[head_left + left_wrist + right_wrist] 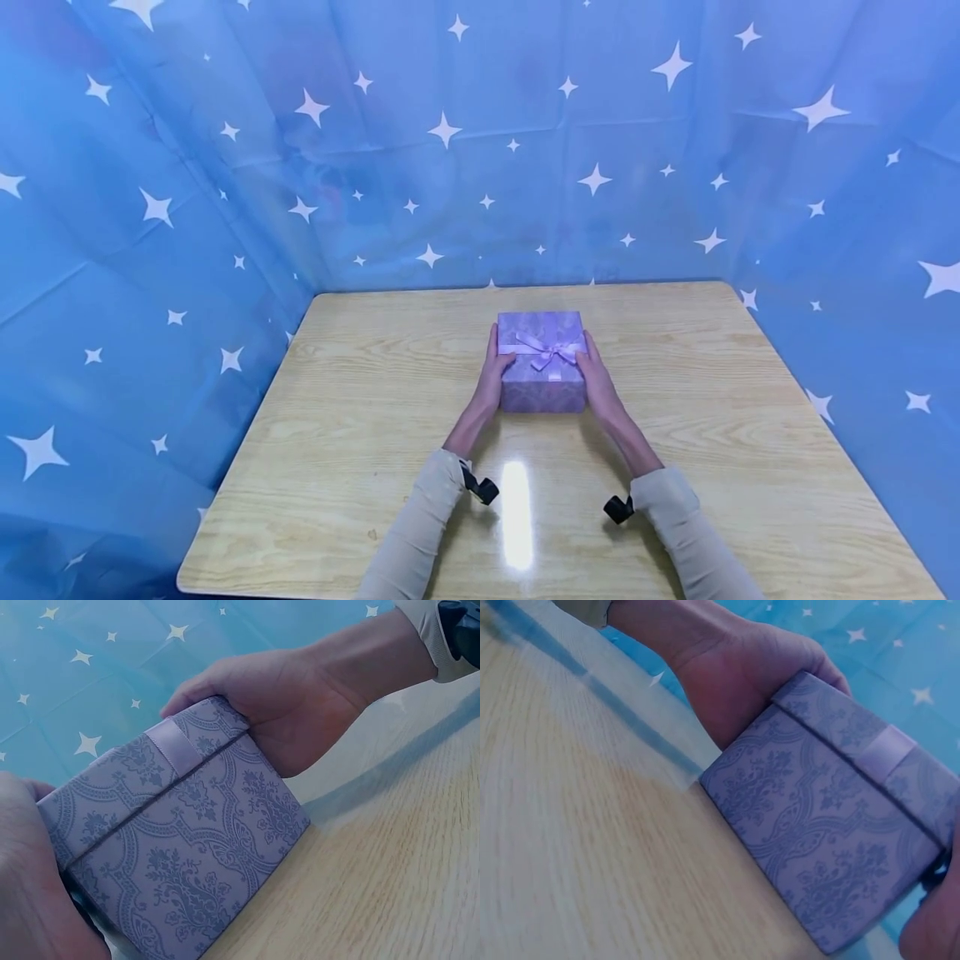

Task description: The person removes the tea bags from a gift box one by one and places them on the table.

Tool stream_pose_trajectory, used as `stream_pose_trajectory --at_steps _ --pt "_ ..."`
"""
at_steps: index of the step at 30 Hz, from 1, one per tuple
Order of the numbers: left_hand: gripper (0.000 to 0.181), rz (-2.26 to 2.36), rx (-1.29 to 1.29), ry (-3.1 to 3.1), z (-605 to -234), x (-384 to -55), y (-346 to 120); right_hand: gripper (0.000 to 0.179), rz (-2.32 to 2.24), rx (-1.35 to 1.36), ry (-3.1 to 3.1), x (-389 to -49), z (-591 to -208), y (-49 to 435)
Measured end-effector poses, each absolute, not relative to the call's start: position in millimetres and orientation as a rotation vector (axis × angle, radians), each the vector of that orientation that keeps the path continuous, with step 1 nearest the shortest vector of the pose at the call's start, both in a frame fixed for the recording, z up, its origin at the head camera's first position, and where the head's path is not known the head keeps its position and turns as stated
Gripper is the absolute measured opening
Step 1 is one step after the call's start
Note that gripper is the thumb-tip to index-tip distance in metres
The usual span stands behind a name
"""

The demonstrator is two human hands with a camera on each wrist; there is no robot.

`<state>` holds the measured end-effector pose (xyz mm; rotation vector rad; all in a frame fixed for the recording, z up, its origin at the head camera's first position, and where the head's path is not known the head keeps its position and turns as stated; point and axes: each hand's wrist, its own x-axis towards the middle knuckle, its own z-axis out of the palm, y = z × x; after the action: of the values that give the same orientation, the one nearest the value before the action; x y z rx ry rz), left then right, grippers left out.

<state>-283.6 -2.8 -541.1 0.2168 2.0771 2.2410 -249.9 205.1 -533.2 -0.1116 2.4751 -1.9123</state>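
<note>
Box [543, 397]: on the worktop [375, 417], nearer the far edge, about midway between the left and right edges.
Left hand [492, 380]: gripping the box's left side, thumb over the top.
Right hand [598, 382]: gripping the right side, thumb by the bow [551, 352].
Nearer hand: neither, both touching.
Long way: hard to tell; front wider than tall.

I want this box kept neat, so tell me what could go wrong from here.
The lid might slip off the purple box, since a seam separates them. The right hand has its thumb close to the bow and could crush or loosen it.
</note>
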Motion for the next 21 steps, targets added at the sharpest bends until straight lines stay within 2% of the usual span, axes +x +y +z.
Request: stream_pose_trajectory --at_steps 21 --pt "0.082 2.253 0.289 2.133 -505.7 -284.8 -7.2 0.068 -1.781 -0.102 2.657 -253.9 -493.8 200.1"
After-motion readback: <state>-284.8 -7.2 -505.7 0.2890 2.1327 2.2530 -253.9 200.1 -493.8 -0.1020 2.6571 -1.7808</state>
